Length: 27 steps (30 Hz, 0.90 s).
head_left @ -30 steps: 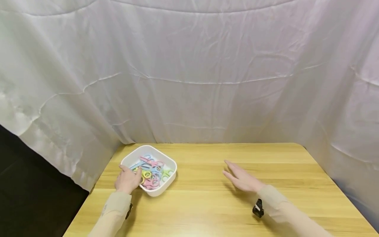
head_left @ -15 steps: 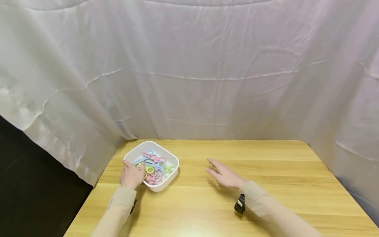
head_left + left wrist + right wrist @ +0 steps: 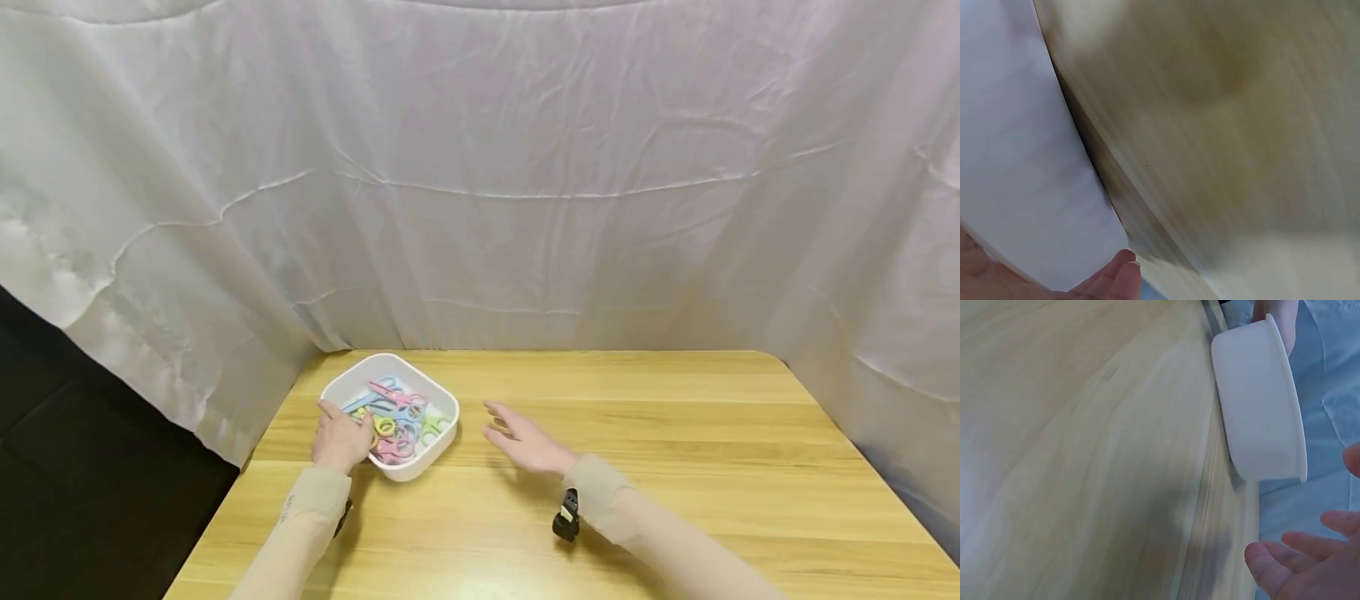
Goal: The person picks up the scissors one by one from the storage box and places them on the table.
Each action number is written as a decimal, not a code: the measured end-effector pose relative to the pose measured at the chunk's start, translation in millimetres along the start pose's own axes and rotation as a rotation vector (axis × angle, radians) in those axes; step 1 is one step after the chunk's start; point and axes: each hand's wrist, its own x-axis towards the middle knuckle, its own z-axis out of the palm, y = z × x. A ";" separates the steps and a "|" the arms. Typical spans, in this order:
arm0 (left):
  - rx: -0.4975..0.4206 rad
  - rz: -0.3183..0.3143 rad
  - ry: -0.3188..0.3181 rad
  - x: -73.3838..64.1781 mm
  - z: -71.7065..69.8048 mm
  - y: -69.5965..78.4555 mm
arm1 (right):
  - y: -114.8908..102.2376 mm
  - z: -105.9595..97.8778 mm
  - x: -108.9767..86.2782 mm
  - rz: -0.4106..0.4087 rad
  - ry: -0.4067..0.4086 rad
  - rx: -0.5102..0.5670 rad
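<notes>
A white plastic bin stands toward the left of the wooden table. In it lie several pairs of scissors, with pink scissors, blue scissors, yellow handles and green scissors showing. My left hand grips the near left rim, thumb over the inside and fingers against the outer wall. In the left wrist view, those fingers reach around the bin's white side. My right hand hovers just right of the bin, fingers extended and apart from it, as the right wrist view confirms.
The table extends to the right and toward me. A pale curtain hangs along its back and sides. Dark cloth lies beyond the left edge. A black wrist camera hangs under my right cuff.
My right hand has moved left across the table toward the bin. My left hand stays on the rim, and the head view has shifted slightly.
</notes>
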 end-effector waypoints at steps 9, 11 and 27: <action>-0.005 0.032 -0.025 0.8 2.0 4.1 | -13.8 10.0 6.1 0.018 0.036 0.063; 0.005 0.044 -0.026 0.6 2.0 5.8 | -16.4 11.4 6.9 0.025 0.044 0.065; 0.046 0.142 -0.055 -8.2 16.0 26.7 | -11.7 25.7 11.1 -0.008 0.087 0.093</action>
